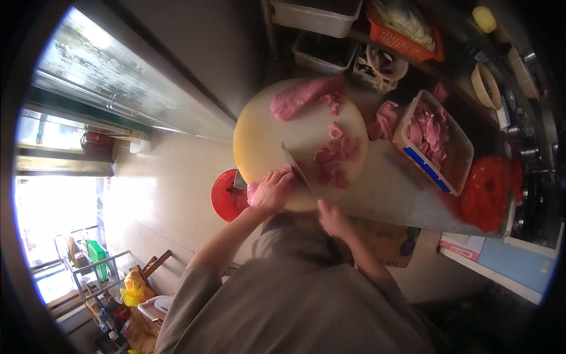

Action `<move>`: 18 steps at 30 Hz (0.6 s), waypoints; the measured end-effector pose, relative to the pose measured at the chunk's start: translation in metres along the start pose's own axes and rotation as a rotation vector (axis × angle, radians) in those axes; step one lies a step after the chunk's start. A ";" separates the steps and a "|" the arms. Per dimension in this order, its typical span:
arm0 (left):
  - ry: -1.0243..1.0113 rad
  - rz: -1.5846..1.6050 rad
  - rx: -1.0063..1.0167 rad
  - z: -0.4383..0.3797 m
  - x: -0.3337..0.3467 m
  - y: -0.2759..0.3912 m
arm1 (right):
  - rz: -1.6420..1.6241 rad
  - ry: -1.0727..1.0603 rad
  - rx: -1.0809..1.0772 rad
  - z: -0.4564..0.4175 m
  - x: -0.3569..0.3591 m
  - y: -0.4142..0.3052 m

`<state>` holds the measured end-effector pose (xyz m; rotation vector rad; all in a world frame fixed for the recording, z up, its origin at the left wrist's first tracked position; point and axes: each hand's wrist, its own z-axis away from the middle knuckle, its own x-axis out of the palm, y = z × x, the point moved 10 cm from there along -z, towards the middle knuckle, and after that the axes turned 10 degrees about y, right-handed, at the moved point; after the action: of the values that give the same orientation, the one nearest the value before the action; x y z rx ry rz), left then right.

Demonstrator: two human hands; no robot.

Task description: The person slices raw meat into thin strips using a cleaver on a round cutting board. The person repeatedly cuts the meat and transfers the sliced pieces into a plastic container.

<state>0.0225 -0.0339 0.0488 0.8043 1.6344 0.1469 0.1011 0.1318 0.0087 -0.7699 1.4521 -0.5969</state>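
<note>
A thick round cutting board (265,137) lies before me. My left hand (273,189) presses on a piece of raw meat (254,192) at the board's near left edge. In my right hand (332,218) is the handle of a knife; its broad blade (299,169) stands beside my left fingers, tip pointing away from me. Thin meat slices (337,155) lie to the right of the blade. A larger raw meat piece (295,99) rests at the far side of the board, with small scraps (330,104) near it.
Right of the board, a plastic container (460,128) holds sliced meat, with more meat (386,116) beside it. A red plastic bag (486,194) lies farther right. Bins and an orange basket (393,41) stand at the back. A red bucket (224,194) is below the board's left edge.
</note>
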 end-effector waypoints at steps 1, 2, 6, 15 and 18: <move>0.030 0.029 0.006 0.001 -0.002 -0.001 | 0.009 -0.020 0.065 0.010 -0.003 0.007; 0.017 0.019 -0.029 0.005 -0.003 -0.004 | -0.098 -0.065 0.249 0.015 -0.019 -0.008; 0.004 -0.086 -0.062 0.003 -0.001 -0.002 | -0.143 -0.132 0.406 0.028 -0.041 -0.046; 0.031 -0.126 -0.019 0.004 -0.004 0.006 | -0.271 -0.054 0.431 0.051 -0.044 -0.052; 0.023 -0.122 -0.037 0.008 0.002 -0.004 | -0.265 -0.010 0.299 0.026 -0.018 -0.041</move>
<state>0.0276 -0.0387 0.0430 0.6749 1.6935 0.0997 0.1299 0.1219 0.0503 -0.7295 1.2229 -0.9869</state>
